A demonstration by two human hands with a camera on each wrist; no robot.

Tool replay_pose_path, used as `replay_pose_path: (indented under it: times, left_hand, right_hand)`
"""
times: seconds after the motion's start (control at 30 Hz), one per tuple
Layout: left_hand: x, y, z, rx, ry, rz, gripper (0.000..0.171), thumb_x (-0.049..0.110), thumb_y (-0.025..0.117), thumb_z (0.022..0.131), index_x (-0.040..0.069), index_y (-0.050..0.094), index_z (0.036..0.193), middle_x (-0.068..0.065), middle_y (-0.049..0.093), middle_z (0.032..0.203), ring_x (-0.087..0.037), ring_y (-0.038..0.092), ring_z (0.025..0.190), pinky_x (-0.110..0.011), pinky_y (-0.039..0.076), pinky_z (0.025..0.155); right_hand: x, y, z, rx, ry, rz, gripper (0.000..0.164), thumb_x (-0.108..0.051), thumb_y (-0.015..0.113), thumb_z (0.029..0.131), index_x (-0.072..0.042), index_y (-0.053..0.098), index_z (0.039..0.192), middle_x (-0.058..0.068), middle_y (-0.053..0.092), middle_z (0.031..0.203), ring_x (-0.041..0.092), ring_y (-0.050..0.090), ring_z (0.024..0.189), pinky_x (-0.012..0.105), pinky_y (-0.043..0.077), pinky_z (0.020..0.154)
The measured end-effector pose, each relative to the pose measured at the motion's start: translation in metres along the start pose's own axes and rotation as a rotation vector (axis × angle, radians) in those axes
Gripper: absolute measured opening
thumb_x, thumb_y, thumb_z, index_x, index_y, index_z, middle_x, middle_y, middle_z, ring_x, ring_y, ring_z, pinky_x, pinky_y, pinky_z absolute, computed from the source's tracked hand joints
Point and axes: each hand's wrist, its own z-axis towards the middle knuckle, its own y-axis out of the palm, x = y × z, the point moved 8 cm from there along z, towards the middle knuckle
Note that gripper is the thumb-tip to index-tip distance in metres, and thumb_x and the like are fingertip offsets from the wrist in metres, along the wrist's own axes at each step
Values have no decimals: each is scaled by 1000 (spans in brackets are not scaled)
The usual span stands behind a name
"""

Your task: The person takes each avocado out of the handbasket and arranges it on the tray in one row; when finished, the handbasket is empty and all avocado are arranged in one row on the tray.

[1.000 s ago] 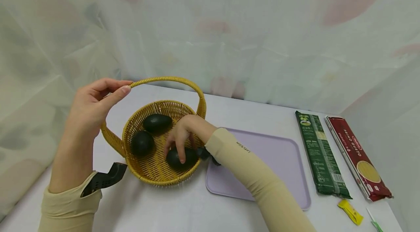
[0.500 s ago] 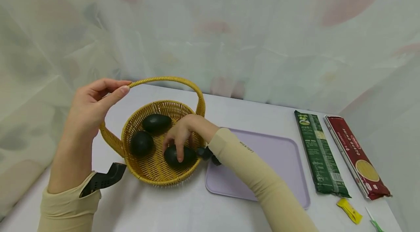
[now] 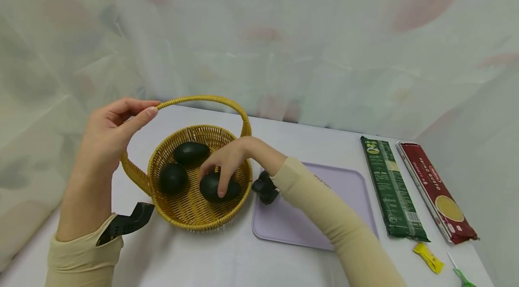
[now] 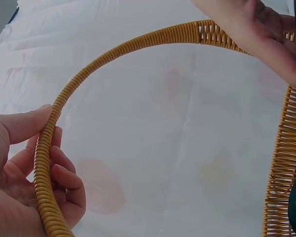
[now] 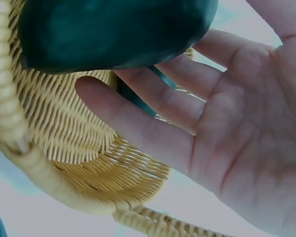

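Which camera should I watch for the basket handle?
The left wrist view. It shows the basket handle close up, with the left hand holding it. The head view shows it smaller, partly behind that hand; the right wrist view seems to catch only a short piece at the bottom edge.

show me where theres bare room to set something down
Bare: table in front of the basket, between left sleeve and right sleeve; table behind the tray, between basket and green packet; the tray's visible surface. Crowded: the basket, with three avocados and the right hand; the right end, with red packet and yellow wrapper.
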Motion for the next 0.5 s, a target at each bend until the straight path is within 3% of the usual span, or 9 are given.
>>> replay_pose_path:
  times: [0.23,0.5]
  left_hand:
    - [2,2,1,5,2,24,10,3,69,90,2,74,99,-1,72,98,-15,56,91,-17,45,79]
    - [2,2,1,-9,21,14,12,1,67,91,1,73,100,-1,72,99,-15,56,92,-16,45,79]
  right_hand:
    - [-5,-6,-20,60,-69,-16,66,-32,79,81,-16,50,139,-8,50,132,3,45,119,22,39,98]
    - [1,-7,-49,137,-81,18,65,-33,79,82,-19,50,138,-6,52,127,14,57,107,25,47,90]
